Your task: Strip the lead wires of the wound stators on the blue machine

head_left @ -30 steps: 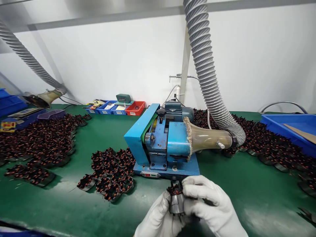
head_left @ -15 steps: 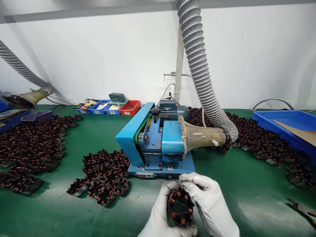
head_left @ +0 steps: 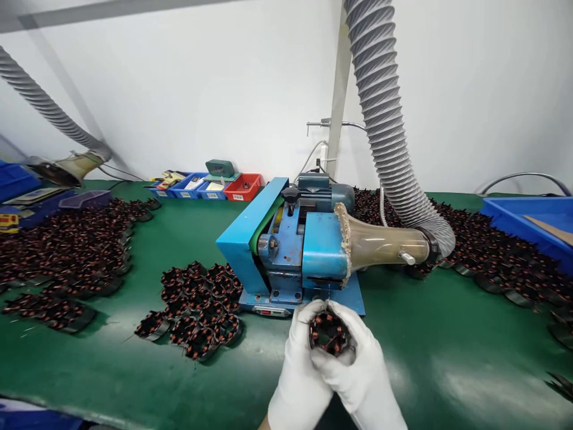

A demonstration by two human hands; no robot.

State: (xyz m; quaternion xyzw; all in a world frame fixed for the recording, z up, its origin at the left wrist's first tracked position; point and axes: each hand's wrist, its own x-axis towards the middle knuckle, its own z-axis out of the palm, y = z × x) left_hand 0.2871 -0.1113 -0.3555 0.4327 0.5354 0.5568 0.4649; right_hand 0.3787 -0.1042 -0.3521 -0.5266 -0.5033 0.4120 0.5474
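A ring-shaped motor stator [head_left: 330, 334] with copper windings is held between my two white-gloved hands, close to the front edge of a blue belt machine [head_left: 286, 263]. My left hand [head_left: 299, 352] wraps round its left side. From the right, my right hand [head_left: 358, 352] curls about the far rim and the lower right, its thumb across the near side. Left of the machine's base, a small cluster of like stators [head_left: 201, 316] sits on the green table [head_left: 147, 382]. Parts of the held stator's rim are hidden by the gloves.
A large pile of stators [head_left: 67, 245] covers the left, and another [head_left: 483, 257] the right. A grey duct hose [head_left: 380, 101] joins the machine's nozzle. Small bins [head_left: 244, 187] line the back. A blue tray [head_left: 537, 209] stands at right; dark tool tips [head_left: 561, 385] show at the right edge.
My right hand has moved from the stator's upper rim to close round its right side. The held stator has shifted up, nearer the machine. The whole view has swung slightly.
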